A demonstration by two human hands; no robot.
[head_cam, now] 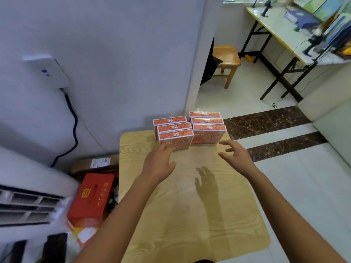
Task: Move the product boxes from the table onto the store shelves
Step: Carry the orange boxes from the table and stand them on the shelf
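Hands reaching for boxes
Left hand [158,164] and right hand [236,153], both spread, near product boxes [190,130] at worktop's [171,215] far edge.

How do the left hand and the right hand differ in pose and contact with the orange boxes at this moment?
The left hand lies palm down with its fingertips at the nearest box of the left row; the right hand hovers clear of the right row. The left hand's fingers are close together, the right hand's spread and curled. Both are open, holding nothing, over the wooden table.
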